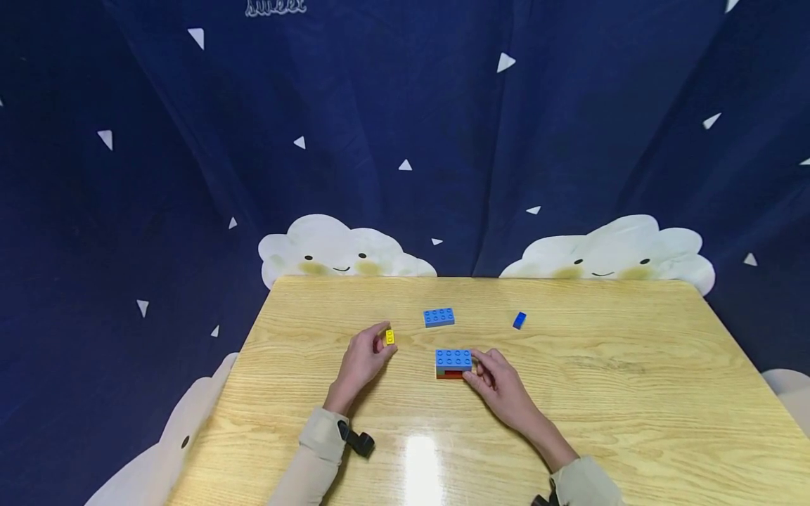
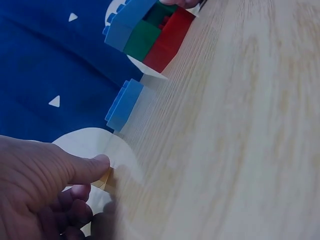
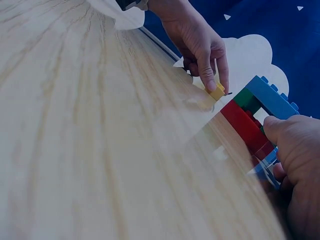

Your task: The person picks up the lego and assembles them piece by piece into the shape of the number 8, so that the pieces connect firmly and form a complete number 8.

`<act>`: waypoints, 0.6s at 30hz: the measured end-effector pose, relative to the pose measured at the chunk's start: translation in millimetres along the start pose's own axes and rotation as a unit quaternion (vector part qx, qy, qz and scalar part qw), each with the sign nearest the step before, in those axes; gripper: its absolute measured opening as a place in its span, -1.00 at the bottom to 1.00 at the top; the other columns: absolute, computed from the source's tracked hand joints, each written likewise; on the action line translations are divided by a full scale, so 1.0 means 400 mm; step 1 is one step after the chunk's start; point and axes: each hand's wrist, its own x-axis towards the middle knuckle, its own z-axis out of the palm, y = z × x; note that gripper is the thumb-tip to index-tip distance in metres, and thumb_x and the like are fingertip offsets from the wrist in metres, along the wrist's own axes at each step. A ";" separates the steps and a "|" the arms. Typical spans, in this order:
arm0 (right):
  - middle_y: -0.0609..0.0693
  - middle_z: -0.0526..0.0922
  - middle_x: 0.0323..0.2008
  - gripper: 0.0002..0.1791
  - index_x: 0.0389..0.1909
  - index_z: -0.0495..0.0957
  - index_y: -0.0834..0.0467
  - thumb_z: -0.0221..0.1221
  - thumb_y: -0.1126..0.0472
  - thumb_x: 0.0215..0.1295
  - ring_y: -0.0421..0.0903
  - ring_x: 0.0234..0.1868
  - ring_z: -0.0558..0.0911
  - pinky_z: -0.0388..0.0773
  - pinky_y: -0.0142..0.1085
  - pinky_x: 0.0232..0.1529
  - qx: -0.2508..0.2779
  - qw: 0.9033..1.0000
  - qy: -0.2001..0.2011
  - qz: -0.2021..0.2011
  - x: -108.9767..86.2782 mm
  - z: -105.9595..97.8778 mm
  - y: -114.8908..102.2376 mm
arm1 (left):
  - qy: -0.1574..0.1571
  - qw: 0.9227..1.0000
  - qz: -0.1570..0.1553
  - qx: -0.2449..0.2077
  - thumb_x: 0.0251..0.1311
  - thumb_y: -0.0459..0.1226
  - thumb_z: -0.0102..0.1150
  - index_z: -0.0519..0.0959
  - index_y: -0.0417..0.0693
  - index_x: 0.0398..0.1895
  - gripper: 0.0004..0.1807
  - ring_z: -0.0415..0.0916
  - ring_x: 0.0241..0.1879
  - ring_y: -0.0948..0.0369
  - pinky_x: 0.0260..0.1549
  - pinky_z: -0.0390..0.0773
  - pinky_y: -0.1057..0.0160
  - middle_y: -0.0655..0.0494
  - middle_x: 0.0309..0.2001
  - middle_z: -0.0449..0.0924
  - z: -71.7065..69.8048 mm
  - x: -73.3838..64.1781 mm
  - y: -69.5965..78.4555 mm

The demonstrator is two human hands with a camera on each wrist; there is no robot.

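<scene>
My left hand pinches a small yellow brick between thumb and fingers, close over the table; in the right wrist view the yellow brick shows at its fingertips. My right hand grips the right end of a stacked block. This stack has a light blue studded brick on top, a green brick beneath its end, and a red brick at the bottom, with a gap in the middle. The far fingers of my right hand are hidden behind the stack.
Behind the stack lies a loose light blue brick with two rows of studs. A small dark blue brick lies farther right. The wooden table ends at a dark blue curtain with white clouds and triangles.
</scene>
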 end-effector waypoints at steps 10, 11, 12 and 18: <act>-0.07 0.45 -0.31 -0.53 0.27 0.56 0.31 0.35 0.27 0.40 -0.25 -0.44 0.36 0.37 -0.44 -0.41 0.000 1.000 0.004 -0.005 -0.001 0.000 -0.001 | -0.010 1.000 -0.008 0.010 0.28 -0.30 0.45 0.64 -0.17 0.24 -0.53 0.34 -0.50 0.27 -0.50 0.28 0.32 0.19 -0.48 0.46 0.000 -0.001 0.000; -0.06 0.45 -0.32 -0.54 0.26 0.57 0.32 0.35 0.28 0.39 -0.25 -0.44 0.36 0.37 -0.44 -0.42 0.001 1.000 0.006 -0.006 -0.001 0.000 -0.001 | -0.011 1.000 -0.010 0.011 0.28 -0.29 0.45 0.65 -0.17 0.24 -0.54 0.34 -0.50 0.27 -0.50 0.28 0.33 0.19 -0.48 0.46 0.000 -0.001 0.001; -0.05 0.45 -0.32 -0.54 0.26 0.57 0.32 0.35 0.28 0.39 -0.25 -0.44 0.36 0.37 -0.44 -0.42 0.001 1.000 0.008 -0.009 -0.001 0.000 -0.001 | -0.011 1.000 -0.012 0.013 0.28 -0.29 0.45 0.65 -0.16 0.23 -0.54 0.34 -0.49 0.27 -0.51 0.28 0.33 0.19 -0.48 0.45 0.000 -0.001 0.001; -0.03 0.46 -0.32 -0.54 0.25 0.57 0.35 0.36 0.31 0.37 -0.25 -0.44 0.36 0.36 -0.45 -0.43 -0.002 1.000 0.017 -0.022 0.000 0.001 -0.001 | -0.010 1.000 -0.015 0.016 0.28 -0.28 0.45 0.66 -0.15 0.21 -0.57 0.35 -0.49 0.26 -0.51 0.29 0.32 0.19 -0.47 0.47 -0.002 -0.002 0.002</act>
